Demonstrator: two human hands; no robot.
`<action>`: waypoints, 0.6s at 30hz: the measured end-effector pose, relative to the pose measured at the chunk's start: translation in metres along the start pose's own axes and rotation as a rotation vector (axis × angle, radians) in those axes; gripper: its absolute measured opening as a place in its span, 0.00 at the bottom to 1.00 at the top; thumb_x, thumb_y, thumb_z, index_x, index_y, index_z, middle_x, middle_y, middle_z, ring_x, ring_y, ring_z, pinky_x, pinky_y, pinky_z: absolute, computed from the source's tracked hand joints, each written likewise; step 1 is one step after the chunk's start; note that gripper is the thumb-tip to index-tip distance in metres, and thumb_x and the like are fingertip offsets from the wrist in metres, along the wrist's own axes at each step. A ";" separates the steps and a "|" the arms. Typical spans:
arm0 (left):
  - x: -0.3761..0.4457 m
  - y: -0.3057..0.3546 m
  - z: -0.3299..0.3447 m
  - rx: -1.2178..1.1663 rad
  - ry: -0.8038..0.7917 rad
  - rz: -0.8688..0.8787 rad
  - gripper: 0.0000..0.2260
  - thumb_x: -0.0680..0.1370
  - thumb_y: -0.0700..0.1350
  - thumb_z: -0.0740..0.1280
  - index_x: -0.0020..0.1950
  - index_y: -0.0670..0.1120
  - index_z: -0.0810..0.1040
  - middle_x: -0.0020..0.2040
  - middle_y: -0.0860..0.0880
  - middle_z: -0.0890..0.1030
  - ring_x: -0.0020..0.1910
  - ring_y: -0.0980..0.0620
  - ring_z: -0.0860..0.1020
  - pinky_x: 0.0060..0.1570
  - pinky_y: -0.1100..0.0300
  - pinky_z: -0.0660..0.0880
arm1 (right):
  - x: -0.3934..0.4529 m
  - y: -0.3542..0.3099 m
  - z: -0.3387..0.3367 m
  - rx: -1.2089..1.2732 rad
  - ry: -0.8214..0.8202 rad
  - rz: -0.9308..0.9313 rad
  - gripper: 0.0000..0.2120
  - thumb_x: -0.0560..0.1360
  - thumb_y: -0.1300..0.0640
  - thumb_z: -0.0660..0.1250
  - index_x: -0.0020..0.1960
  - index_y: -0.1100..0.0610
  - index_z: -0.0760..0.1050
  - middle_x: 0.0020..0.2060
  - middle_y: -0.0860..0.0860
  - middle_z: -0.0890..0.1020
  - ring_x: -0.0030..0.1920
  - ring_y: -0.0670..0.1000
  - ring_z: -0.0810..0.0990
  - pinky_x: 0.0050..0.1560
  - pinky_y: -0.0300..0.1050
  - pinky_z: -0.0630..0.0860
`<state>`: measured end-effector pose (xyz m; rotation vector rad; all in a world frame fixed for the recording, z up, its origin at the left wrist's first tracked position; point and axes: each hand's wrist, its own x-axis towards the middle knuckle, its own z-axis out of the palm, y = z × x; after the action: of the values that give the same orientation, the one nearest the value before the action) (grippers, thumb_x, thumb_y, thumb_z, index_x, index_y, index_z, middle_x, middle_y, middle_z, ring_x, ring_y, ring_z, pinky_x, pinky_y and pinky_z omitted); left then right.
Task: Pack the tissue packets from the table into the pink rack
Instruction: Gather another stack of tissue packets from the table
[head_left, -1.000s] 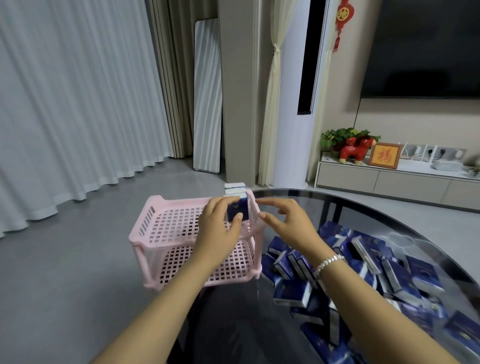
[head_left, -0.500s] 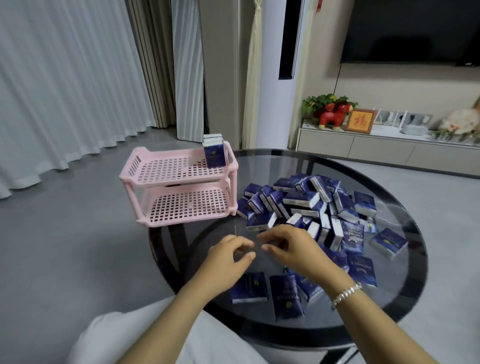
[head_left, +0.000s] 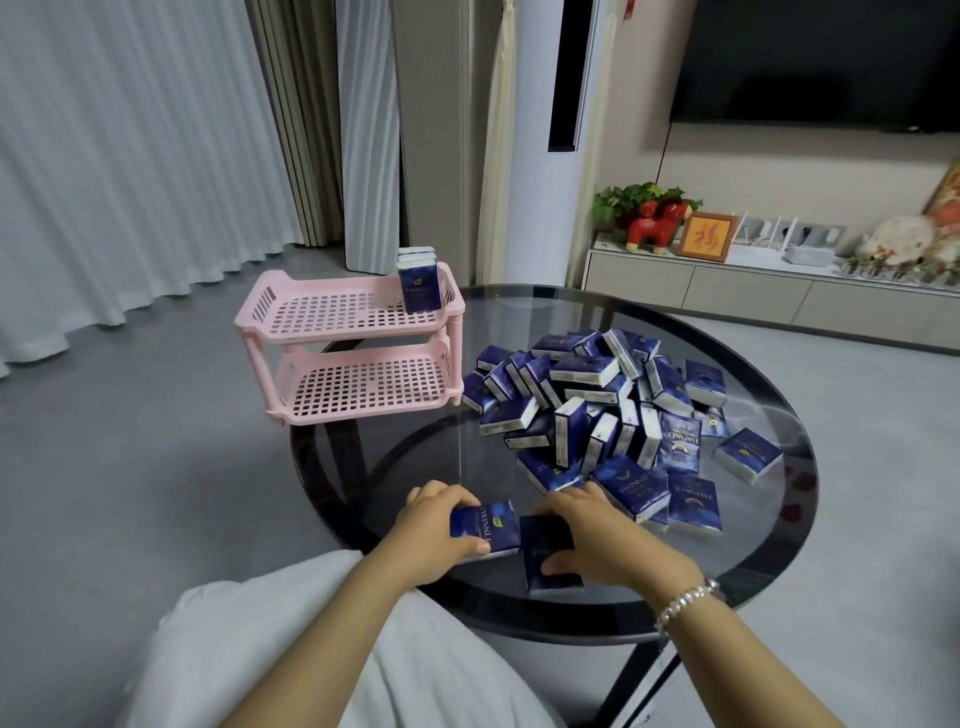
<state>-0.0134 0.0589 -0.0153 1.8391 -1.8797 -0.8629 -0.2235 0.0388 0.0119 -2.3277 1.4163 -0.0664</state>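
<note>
On the far left I see white sheer curtains (head_left: 130, 156) hanging to a grey floor (head_left: 130, 467), then beige drapes and a tall white panel leaning against the wall. The pink rack (head_left: 348, 353) stands at the left edge of the round dark glass desk (head_left: 769, 545), two perforated tiers, with a few tissue packets (head_left: 418, 280) standing upright in the far right corner of its top tier; the lower tier shows only its grid. At the near edge of the desk my left hand (head_left: 431, 535) grasps a blue packet (head_left: 485, 527), thumb under its near edge and fingers over its far left corner. Just beside it, my right hand (head_left: 597, 540) curls around a second, darker packet (head_left: 550, 558) lying flat on the glass. Right of the rack and beyond the hands lies the heap of blue packets (head_left: 597, 410), some flat, some on edge, spreading toward the right rim. Farther right, against the wall, a low cabinet (head_left: 753, 296) carries a plant, a red horse figure (head_left: 657, 226) and a framed picture, under a dark television (head_left: 815, 62).
</note>
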 end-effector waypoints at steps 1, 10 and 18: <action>-0.001 0.001 0.000 -0.038 -0.004 -0.008 0.18 0.72 0.48 0.73 0.58 0.51 0.72 0.57 0.53 0.72 0.59 0.55 0.70 0.60 0.62 0.69 | 0.000 -0.001 0.001 0.008 -0.002 0.007 0.24 0.69 0.52 0.72 0.62 0.52 0.69 0.59 0.49 0.72 0.61 0.50 0.63 0.58 0.43 0.68; -0.003 0.003 -0.004 -0.431 0.059 -0.047 0.22 0.73 0.42 0.73 0.63 0.51 0.69 0.55 0.51 0.77 0.50 0.55 0.78 0.46 0.67 0.75 | 0.005 0.002 0.003 0.093 0.029 0.032 0.27 0.68 0.49 0.73 0.63 0.51 0.68 0.57 0.49 0.73 0.58 0.50 0.64 0.50 0.40 0.62; 0.002 0.007 -0.013 -0.897 0.182 -0.164 0.11 0.76 0.37 0.67 0.55 0.48 0.73 0.53 0.48 0.80 0.46 0.51 0.80 0.42 0.58 0.79 | 0.012 0.001 -0.003 0.613 0.283 0.162 0.14 0.70 0.54 0.73 0.49 0.54 0.70 0.43 0.50 0.78 0.39 0.46 0.76 0.38 0.39 0.71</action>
<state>-0.0098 0.0546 -0.0013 1.4208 -0.9648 -1.2662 -0.2189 0.0271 0.0119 -1.7390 1.4475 -0.7019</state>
